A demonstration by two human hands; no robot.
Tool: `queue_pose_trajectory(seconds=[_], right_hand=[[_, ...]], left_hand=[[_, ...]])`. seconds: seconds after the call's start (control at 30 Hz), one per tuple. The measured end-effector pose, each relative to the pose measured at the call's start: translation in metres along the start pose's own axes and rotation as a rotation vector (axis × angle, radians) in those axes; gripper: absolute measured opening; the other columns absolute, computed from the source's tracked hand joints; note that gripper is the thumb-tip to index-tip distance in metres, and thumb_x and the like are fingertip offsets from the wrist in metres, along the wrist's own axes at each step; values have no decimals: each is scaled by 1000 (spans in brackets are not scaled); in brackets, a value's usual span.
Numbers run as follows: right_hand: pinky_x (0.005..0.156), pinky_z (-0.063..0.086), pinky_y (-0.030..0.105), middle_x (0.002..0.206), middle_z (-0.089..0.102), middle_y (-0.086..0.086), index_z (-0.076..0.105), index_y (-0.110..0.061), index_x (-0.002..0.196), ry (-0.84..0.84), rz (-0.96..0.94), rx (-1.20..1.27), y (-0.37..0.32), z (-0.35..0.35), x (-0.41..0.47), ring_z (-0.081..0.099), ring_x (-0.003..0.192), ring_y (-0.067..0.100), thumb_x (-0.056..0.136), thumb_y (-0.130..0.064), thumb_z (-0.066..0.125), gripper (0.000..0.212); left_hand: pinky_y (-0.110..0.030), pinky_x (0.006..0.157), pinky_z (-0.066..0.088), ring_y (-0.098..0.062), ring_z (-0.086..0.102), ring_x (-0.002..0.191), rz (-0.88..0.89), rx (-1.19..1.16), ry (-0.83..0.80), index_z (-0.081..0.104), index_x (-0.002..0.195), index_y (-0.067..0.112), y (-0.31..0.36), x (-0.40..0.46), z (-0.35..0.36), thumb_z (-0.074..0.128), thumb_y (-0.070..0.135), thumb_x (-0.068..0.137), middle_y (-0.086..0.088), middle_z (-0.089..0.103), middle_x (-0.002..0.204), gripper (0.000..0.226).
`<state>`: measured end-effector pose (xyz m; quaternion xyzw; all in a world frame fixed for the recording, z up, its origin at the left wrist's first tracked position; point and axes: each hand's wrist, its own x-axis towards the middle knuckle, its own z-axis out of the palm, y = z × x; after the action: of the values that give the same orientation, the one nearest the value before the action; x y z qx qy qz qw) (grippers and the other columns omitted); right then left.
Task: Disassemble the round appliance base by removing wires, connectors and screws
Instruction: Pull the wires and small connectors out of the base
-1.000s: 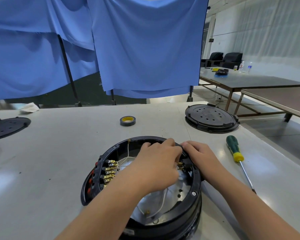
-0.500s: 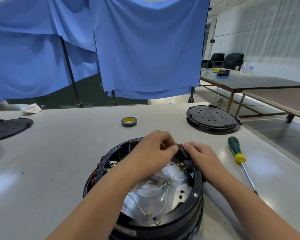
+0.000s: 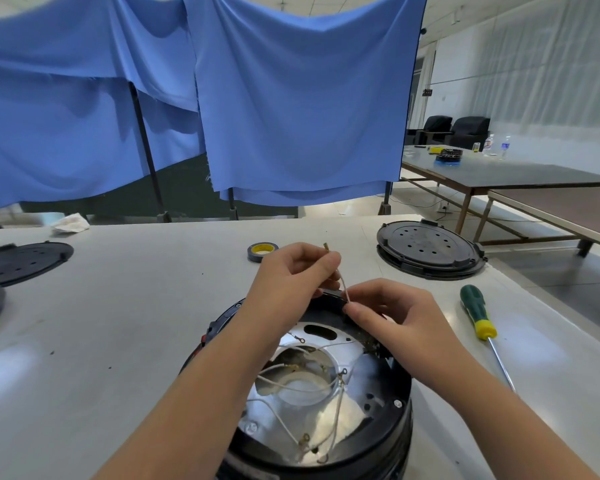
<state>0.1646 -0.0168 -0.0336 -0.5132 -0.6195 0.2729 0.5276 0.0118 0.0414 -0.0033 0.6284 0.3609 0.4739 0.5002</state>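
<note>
A person's two bare hands worked over a round black appliance base (image 3: 368, 455) that stood open side up on the near edge of a pale grey table (image 3: 118, 323). The left hand (image 3: 288, 282), which half a second before had been down at the far rim of the base, was now raised above it, thumb and forefinger pinching a thin white wire (image 3: 342, 284) whose brass connector (image 3: 325, 246) stuck up just past the fingertips. The wire ran down from that pinch to the right hand (image 3: 392, 313), whose curled fingers pinched a small black part (image 3: 333, 295) at the rim, about where they had been in the earlier pictures. Inside the base, a shiny metal plate (image 3: 326, 420) and several loose white wires ending in ring terminals now lay open to view, where the left hand and forearm had covered much of them a second earlier. A green-and-yellow screwdriver (image 3: 478, 318) lay on the table to the right of the base, its shaft pointing toward the person, as before. A roll of black tape with a yellow core (image 3: 262, 251) sat beyond the left hand, and a black round cover (image 3: 428, 249) rested farther right. Another dark round cover (image 3: 23, 259) lay at the far left, with a crumpled white rag (image 3: 70, 224) near the table's back edge. Blue cloth (image 3: 291, 98) hung behind the table.
</note>
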Motion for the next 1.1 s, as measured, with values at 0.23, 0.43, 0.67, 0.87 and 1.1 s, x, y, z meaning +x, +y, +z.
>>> queue_pose_trajectory(seconds=[0.23,0.43,0.67,0.87,1.1], right_hand=[[62,50,11,77,75,-4,75,-23,82,165,29,18,1,-11,8,69,72,5,81,-9,71,15],[62,48,15,74,71,-2,73,-23,78,195,221,-251,29,-31,41,62,66,2,82,-11,68,13],[76,51,29,89,68,-5,71,-27,85,78,370,-761,71,-21,67,63,88,18,80,-14,57,20],[80,50,30,97,65,-1,73,-26,92,75,390,-841,86,-15,66,60,98,22,83,-20,58,18],[77,43,23,92,69,-9,71,-28,82,217,196,-367,72,-20,48,62,90,7,87,-12,61,19]], left_hand=[[-18,80,46,2,60,98,38,409,-63,61,109,32,-4,4,-4,58,47,89,18,64,108,26],[-54,117,3,-16,11,145,1,1259,-367,15,148,39,-23,3,-19,44,57,90,8,13,158,67],[-53,117,4,-14,9,146,-31,1287,-417,12,149,38,-25,5,-23,44,56,91,10,9,159,69],[-55,117,5,-17,7,147,-69,1296,-412,12,150,37,-21,9,-28,44,55,92,8,9,160,68],[-58,114,6,-17,9,146,-20,1316,-357,17,148,35,-30,9,-23,44,53,93,5,14,158,64]])
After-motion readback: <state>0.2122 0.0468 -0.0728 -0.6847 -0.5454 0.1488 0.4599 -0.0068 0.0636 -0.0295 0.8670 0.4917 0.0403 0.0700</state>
